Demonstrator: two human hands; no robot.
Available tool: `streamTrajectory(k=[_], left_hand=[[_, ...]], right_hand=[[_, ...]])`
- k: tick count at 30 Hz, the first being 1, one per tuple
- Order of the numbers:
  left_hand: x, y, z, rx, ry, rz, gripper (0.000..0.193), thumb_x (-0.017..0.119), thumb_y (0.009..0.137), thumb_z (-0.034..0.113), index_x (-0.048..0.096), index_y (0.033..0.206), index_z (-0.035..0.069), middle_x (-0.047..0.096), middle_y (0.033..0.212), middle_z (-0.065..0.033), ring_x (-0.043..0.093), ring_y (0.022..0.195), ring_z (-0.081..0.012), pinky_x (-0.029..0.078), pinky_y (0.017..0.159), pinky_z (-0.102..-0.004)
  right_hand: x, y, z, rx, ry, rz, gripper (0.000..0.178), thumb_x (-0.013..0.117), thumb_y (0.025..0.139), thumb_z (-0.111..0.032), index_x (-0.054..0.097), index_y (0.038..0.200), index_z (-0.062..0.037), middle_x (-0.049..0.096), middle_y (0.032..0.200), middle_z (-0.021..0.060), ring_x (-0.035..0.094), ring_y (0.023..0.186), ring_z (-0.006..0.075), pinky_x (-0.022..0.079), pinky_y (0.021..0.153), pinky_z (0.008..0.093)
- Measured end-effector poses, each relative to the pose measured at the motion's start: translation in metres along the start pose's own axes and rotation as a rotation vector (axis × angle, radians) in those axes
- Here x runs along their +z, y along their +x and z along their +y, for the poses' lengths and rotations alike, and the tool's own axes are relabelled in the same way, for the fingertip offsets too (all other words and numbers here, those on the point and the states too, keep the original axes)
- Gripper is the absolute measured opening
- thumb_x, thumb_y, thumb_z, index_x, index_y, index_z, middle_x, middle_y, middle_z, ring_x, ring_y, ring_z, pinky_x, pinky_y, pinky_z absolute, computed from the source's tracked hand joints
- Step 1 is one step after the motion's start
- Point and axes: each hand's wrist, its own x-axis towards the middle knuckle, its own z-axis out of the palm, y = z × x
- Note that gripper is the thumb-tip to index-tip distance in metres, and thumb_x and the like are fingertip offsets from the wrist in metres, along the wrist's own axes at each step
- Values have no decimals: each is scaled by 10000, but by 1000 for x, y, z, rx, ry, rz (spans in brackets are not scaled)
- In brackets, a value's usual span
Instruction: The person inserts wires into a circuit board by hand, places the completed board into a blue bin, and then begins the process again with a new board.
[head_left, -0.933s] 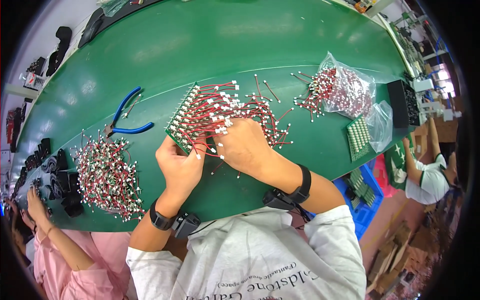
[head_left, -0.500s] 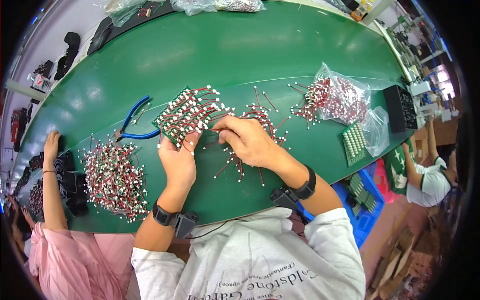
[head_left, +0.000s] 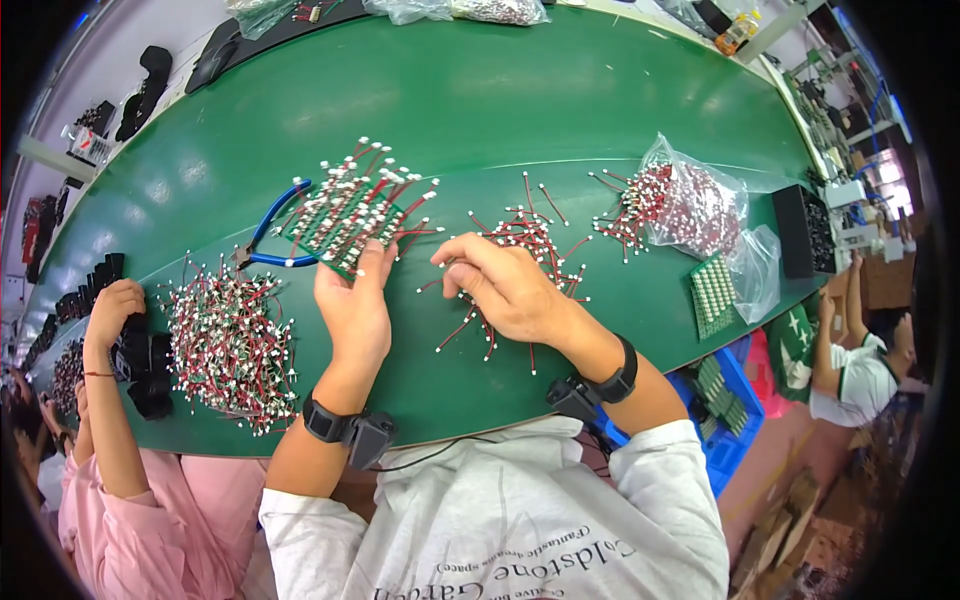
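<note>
My left hand point(head_left: 352, 318) grips the lower edge of a green circuit board panel point(head_left: 345, 228) between thumb and fingers. Rows of white connectors and short red-and-black wire leads cover the panel and stick out from it. My right hand point(head_left: 510, 290) hovers just right of the panel, apart from it, fingers bent and thumb and forefinger slightly apart. I see nothing held between them. Beneath and beyond that hand lies a loose spread of wire leads point(head_left: 527, 232) with white plugs. Blue-handled pliers point(head_left: 268, 222) lie partly behind the panel.
A heap of wired small boards point(head_left: 230, 345) sits at left. At right are a clear bag of wire leads point(head_left: 695, 200), a green panel point(head_left: 712, 298), a black box point(head_left: 800, 230) and, below the table edge, a blue crate point(head_left: 735, 435). A co-worker's hand point(head_left: 115, 305) is at far left.
The panel in my left hand has tilted and moved slightly left and up. My right hand has let go of a wire lead at the panel, leaving a gap between them.
</note>
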Motion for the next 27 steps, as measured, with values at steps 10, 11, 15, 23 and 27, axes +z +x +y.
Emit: streamTrajectory(k=[10,11,15,23,27], left_hand=[[5,-22,-11,-52,62,-237,309,616,948,19,519,1239,-24,632,1179,-98,618,1075,-166,507,980,-340],[7,-23,-10,-59,42,-254,326,615,946,10,515,1254,-30,627,1190,-100,615,1081,-166,503,982,-336],[7,-23,-9,-121,-7,-268,348,612,939,-14,509,1271,-42,610,1225,-107,606,1102,-169,492,994,-329],[13,-27,-9,-22,40,-290,364,618,935,-20,506,1281,-37,604,1215,-92,591,1106,-148,482,964,-304],[11,-27,-11,-6,33,-300,377,625,932,-20,502,1289,-34,601,1220,-86,584,1106,-140,472,964,-297]], right_hand=[[15,2,8,-232,-115,212,45,614,914,-16,610,952,7,655,797,132,669,678,247,515,596,331],[15,3,10,-276,-172,257,50,619,903,-8,611,949,11,654,811,142,668,684,263,515,594,342],[12,4,19,-350,-291,330,70,618,894,-7,597,953,24,645,831,152,655,704,318,512,604,384],[14,4,25,-315,-376,289,66,594,917,-21,548,942,19,633,811,165,641,697,351,506,598,419],[16,7,26,-313,-417,301,68,584,925,-24,532,935,20,628,784,167,639,673,356,497,560,420]])
